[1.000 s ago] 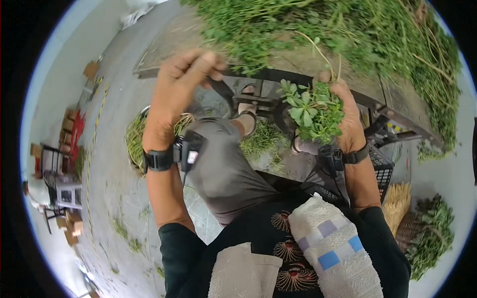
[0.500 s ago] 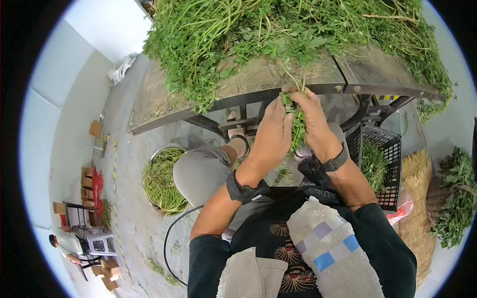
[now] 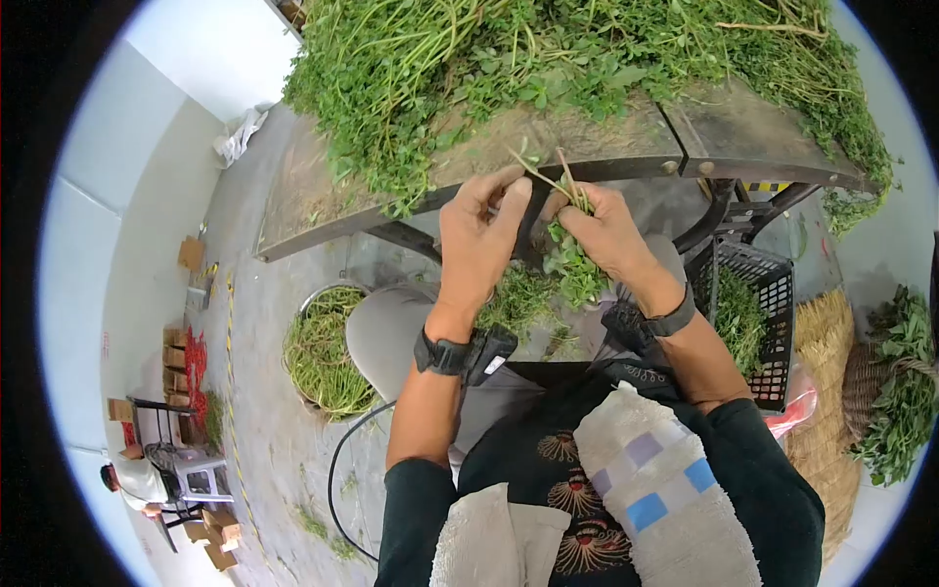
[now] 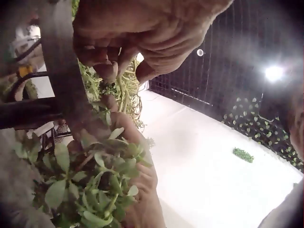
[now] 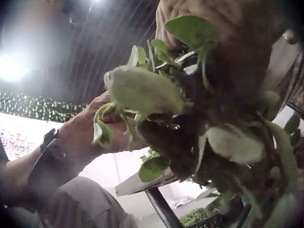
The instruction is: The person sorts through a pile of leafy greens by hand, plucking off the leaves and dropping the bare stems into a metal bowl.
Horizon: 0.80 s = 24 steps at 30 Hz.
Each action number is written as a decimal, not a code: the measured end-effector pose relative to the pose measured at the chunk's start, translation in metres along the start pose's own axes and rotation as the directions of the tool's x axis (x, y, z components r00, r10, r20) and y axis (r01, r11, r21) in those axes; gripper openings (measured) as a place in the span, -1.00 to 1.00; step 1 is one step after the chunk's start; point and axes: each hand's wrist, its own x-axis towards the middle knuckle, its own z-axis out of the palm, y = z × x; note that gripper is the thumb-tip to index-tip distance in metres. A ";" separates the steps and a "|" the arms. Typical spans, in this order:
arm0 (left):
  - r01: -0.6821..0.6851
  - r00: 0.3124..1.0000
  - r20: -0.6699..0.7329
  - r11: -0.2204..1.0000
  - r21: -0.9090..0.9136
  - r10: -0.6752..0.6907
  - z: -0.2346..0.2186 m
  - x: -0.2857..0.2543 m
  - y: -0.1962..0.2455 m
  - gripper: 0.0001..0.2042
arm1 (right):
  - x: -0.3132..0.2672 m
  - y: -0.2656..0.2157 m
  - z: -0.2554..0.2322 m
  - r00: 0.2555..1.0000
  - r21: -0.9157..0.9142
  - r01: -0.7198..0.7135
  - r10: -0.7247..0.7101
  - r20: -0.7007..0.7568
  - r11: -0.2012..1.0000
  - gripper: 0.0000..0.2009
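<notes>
The right hand [image 3: 608, 233] grips a bunch of leafy stems [image 3: 577, 266], thumb and fingers curled round it, with the leaves hanging below and bare stem ends sticking up past the fingertips. The left hand [image 3: 477, 230] is just beside it, fingers bent and thumb tip at those stem ends; it seems to pinch one, though the left wrist view is dim there. The bunch is in the air by the near edge of the table [image 3: 352, 201], left of the seam between the boards.

A heap of cut greens [image 3: 440, 68] covers much of the tabletop, reaching toward the near edge and spilling over the right end. On the floor to the left is a round container [image 3: 306, 296] filled with stems, and more loose greens [image 3: 514, 303] lie beneath the table. To the right are a black plastic crate [image 3: 776, 338] holding greens, a woven straw mat [image 3: 822, 421] and a wicker basket [image 3: 859, 391] with leafy stalks. A seated person [image 3: 137, 481] is at the far left, near cardboard boxes [image 3: 217, 536].
</notes>
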 end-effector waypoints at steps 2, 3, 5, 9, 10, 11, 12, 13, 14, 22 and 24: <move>-0.019 1.000 -0.015 1.000 0.007 0.019 0.001 0.001 -0.005 -0.72 | 0.000 0.012 0.007 0.997 -0.106 0.055 -0.049 0.057 0.993 -0.87; 0.020 1.000 -0.020 0.999 -0.025 -0.021 0.003 -0.001 -0.004 -0.71 | 0.000 0.013 0.008 0.997 -0.102 0.046 -0.040 0.062 0.994 -0.87; 0.055 0.998 0.013 0.998 -0.006 -0.055 0.004 -0.003 -0.006 -0.71 | -0.001 0.012 0.010 0.993 -0.261 0.082 -0.056 0.105 0.962 -0.87; -0.012 0.999 0.054 0.986 0.165 0.003 0.008 -0.001 -0.018 -0.77 | -0.001 0.016 0.019 0.983 -0.322 0.178 -0.157 0.092 0.930 -0.86; -0.112 0.993 0.065 0.943 0.313 0.097 0.008 -0.002 -0.020 -0.80 | -0.001 0.015 0.021 0.983 -0.350 0.177 -0.150 0.101 0.920 -0.86; -0.199 0.980 0.062 0.920 0.338 0.189 0.009 -0.002 -0.017 -0.86 | -0.003 0.014 0.021 0.984 -0.379 0.172 -0.142 0.108 0.909 -0.86; -0.207 0.978 0.061 0.920 0.334 0.198 0.010 -0.002 -0.014 -0.86 | -0.001 0.017 0.020 0.983 -0.385 0.178 -0.148 0.107 0.905 -0.86; -0.281 0.958 0.060 0.869 0.408 0.281 0.011 -0.004 -0.010 -0.88 | 0.000 0.023 0.018 0.985 -0.385 0.165 -0.133 0.107 0.908 -0.86; -0.346 0.931 0.065 0.806 0.481 0.361 0.012 -0.007 -0.006 -0.90 | 0.002 0.019 0.018 0.987 -0.384 0.150 -0.118 0.107 0.911 -0.87; -0.510 0.800 0.052 0.632 0.583 0.598 -0.007 -0.014 0.004 -0.79 | -0.001 -0.004 0.034 0.963 -0.262 0.086 -0.013 0.268 0.961 -0.87; -0.636 0.688 0.163 0.479 0.604 0.707 0.002 -0.020 0.001 -0.78 | -0.001 0.009 0.033 0.982 0.325 -0.159 0.114 0.154 0.932 -0.87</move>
